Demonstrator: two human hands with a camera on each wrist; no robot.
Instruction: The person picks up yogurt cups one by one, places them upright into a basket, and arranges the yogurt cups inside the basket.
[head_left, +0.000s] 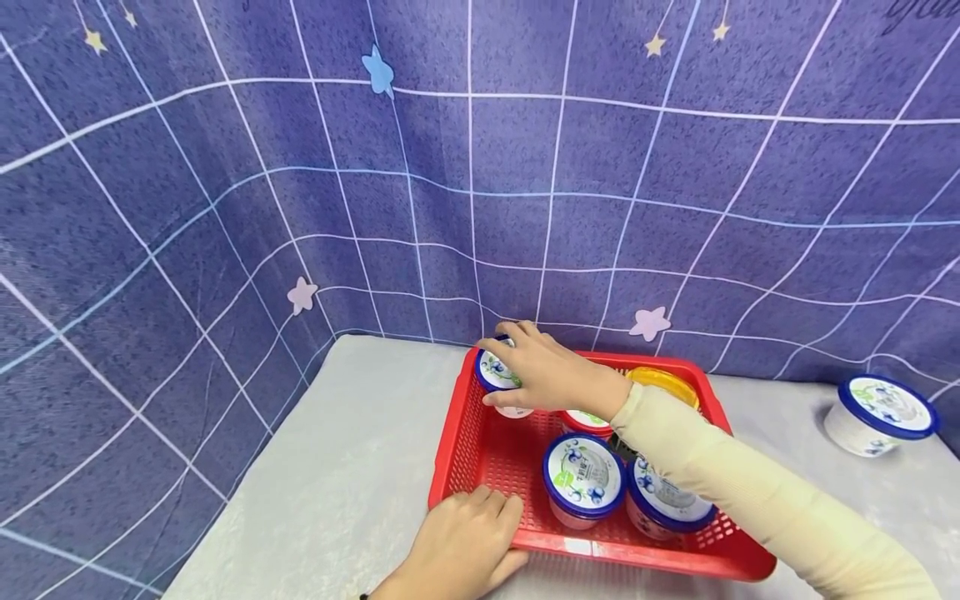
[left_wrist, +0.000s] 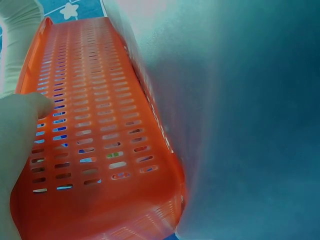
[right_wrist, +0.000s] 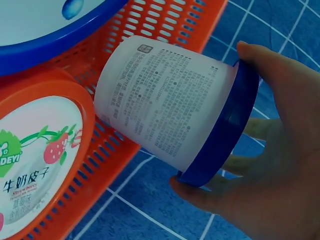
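In the head view my right hand (head_left: 542, 367) is at the back left corner of the red basket (head_left: 444, 467). Its fingers grip the blue lid of a white plastic tub (head_left: 513, 412). The right wrist view shows the tub (right_wrist: 160, 100) tilted, with small print on its side and my right hand (right_wrist: 270, 150) spread around the lid rim. My left hand (head_left: 467, 542) holds the front rim of the basket near its left corner. From the left wrist, its thumb (left_wrist: 42, 105) lies on the slotted outer wall.
Inside the basket are two blue-lidded tubs (head_left: 585, 475) at the front, a red-lidded strawberry tub (right_wrist: 40, 155), and a yellow lid (head_left: 663, 382) partly behind my sleeve. Another blue-lidded tub (head_left: 879, 415) stands on the white table (head_left: 360, 433) at right. A patterned purple curtain (head_left: 480, 217) hangs behind.
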